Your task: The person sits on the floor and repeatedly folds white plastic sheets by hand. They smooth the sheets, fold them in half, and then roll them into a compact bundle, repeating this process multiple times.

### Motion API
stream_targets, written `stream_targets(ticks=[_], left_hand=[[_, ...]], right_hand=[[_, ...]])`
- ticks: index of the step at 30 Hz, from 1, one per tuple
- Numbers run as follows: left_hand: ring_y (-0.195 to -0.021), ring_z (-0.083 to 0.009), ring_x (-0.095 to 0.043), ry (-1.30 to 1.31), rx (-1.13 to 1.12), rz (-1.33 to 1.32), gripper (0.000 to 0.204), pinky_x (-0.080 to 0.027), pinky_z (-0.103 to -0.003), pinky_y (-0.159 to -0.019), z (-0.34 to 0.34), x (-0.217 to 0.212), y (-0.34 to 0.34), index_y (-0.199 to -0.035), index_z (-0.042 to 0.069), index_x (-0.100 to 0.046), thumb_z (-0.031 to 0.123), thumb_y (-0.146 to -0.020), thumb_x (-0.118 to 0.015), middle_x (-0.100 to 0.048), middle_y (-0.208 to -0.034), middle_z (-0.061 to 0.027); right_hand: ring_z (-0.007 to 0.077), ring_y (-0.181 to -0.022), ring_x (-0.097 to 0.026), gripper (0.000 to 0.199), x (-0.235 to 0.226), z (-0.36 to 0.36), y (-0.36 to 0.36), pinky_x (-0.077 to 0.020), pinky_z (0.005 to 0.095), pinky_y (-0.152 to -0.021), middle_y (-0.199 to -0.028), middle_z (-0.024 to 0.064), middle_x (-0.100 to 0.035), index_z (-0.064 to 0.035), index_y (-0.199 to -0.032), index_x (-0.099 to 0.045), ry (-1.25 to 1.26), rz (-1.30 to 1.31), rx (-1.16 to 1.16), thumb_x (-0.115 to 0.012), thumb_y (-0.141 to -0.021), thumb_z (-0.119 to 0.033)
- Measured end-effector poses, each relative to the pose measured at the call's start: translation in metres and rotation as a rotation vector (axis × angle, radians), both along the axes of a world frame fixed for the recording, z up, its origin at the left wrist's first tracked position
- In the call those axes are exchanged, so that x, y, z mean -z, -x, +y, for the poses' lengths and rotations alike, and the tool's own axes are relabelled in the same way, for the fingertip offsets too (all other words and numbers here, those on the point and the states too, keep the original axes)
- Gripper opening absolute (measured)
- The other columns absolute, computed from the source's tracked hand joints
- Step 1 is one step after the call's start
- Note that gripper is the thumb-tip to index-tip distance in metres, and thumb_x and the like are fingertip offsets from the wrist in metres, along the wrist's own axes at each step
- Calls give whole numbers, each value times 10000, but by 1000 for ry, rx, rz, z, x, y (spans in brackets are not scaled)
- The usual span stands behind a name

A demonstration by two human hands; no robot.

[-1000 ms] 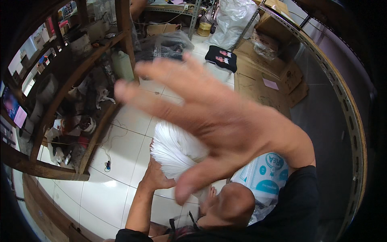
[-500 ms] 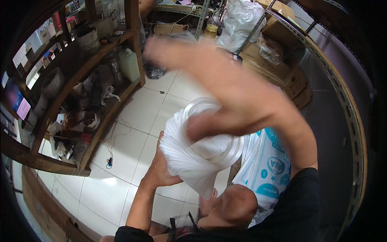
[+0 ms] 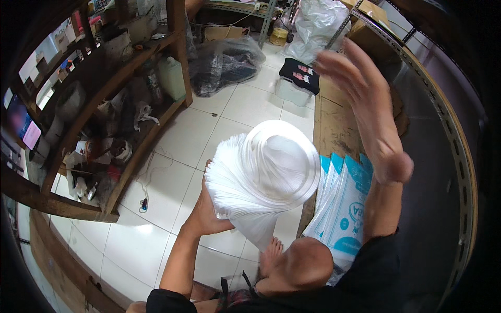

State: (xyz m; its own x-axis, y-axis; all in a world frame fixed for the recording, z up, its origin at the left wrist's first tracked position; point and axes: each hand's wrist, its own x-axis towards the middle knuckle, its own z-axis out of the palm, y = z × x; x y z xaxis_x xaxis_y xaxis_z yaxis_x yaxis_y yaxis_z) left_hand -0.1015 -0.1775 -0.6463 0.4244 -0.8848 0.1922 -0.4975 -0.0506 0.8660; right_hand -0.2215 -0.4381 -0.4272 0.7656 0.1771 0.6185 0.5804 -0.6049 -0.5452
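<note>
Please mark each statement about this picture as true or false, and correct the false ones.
1. The left hand holds a fanned stack of white bags. True.
2. The right hand grips the stack. False: it is raised, open, apart from it.
3. The floor is white tile. True.
4. The blue-and-white packages lie left of the stack. False: they are on its right.

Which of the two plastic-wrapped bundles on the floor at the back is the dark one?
The dark bundle is the one lying beside the wooden shelf post, left of the black-lidded box. The other bundle is pale and translucent, farther back and to the right.
</note>
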Motion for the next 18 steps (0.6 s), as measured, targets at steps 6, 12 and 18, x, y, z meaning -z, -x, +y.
stream_targets(ticks=[6,12,18], left_hand=[[-1238,-399,-497,84,14,9,868,-390,-453,-1046,-22,-20,7,-1307,-2,-498,244,-565,-877,-541,-1283,-218],[-1020,-385,-625,212,-40,-116,623,-484,-452,-897,-11,18,8,-1178,14,-573,183,-631,-820,-658,-1064,-181],[-827,-377,-675,266,-370,145,488,-519,-415,-768,-60,-19,36,-1139,-48,-443,178,-823,-740,-660,-936,-244]], right_hand=[[333,-1303,-456,959,185,27,77,-325,432,-1107,-1390,180,-494,-23,-1379,-441,-78,701,284,-897,-612,-375],[267,-1089,-636,490,286,68,57,-491,394,-941,-1150,105,-684,-81,-1150,-675,-204,266,426,-873,-715,-190],[191,-968,-680,420,253,68,34,-534,347,-848,-1047,107,-715,7,-1131,-652,-662,198,538,-829,-759,-75]])
